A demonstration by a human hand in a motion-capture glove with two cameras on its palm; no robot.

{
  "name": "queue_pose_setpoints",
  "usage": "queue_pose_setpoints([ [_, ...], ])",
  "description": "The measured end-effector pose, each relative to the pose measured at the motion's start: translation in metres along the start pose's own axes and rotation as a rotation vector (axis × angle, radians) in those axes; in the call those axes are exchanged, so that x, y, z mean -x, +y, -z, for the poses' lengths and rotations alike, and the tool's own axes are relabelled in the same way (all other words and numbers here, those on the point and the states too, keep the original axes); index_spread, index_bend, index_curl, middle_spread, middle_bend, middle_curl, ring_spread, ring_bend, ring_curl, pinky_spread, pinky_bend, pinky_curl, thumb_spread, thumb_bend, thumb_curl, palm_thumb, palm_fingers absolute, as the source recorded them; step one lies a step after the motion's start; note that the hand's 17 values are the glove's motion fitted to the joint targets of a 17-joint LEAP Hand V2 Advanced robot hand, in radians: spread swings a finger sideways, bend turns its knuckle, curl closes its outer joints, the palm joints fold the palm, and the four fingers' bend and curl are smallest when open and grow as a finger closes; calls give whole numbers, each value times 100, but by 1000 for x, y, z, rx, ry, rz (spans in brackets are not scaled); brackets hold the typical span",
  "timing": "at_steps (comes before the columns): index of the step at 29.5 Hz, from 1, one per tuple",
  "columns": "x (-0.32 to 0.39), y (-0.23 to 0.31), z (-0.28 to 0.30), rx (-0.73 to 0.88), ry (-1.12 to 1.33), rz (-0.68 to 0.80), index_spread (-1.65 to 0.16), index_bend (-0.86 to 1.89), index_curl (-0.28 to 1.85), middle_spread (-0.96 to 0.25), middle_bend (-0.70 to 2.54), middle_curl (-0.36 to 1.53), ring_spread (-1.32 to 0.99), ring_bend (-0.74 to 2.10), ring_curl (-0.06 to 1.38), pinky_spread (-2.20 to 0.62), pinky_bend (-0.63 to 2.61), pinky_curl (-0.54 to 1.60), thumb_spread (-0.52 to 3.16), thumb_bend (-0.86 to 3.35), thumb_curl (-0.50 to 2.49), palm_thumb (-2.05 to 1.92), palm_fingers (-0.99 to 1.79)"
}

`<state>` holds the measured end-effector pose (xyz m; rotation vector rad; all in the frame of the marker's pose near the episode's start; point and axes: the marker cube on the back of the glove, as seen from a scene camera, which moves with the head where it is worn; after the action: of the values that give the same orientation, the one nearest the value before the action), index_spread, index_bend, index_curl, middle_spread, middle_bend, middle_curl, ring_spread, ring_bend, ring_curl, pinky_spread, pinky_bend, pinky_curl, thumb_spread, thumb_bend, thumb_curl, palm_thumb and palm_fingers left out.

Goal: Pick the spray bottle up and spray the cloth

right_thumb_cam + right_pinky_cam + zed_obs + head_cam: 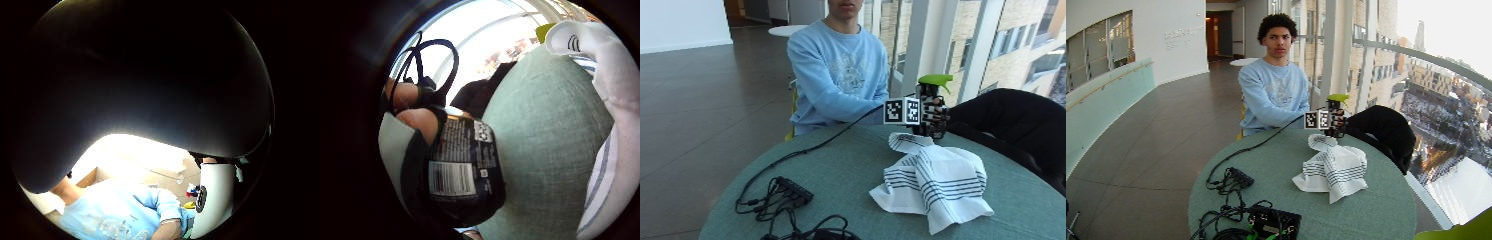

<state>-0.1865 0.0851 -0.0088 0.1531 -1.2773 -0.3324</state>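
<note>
My right hand (933,116) is wrapped around the bottle (931,107) and holds it upright over the table (840,175). The cloth (933,182) lies just below and in front, so the green nozzle must point down at it.

I'm looking into an office-building atrium: tall glass window wall (1379,55), polished grey floor (1152,135), round green-topped counter (1379,210), city outside.

The cloth (933,180) lay on the table (840,175), right of centre. The spray bottle (933,107) stood at the far edge, just behind the cloth, in the right hand (931,114). A cable hub (794,189) lay left of the cloth.
</note>
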Motion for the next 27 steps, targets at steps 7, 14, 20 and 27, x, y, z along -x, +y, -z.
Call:
queue_pose_setpoints([
  [7,-7,-4,1,-18,0,-23,-25,13,37,-10,20,46,-6,42,37,7,27,37,67,-3,70,99,109],
  [14,-9,-3,0,3,14,-39,-25,13,37,-10,20,46,-6,41,37,7,27,37,67,-3,70,99,109],
  [20,-2,2,4,12,0,-29,-26,7,34,-10,22,46,-7,42,38,5,26,37,75,-3,68,97,103],
  [27,24,17,38,-49,-38,12,-29,5,28,-9,25,47,-8,42,39,4,29,38,87,-2,65,94,91],
])
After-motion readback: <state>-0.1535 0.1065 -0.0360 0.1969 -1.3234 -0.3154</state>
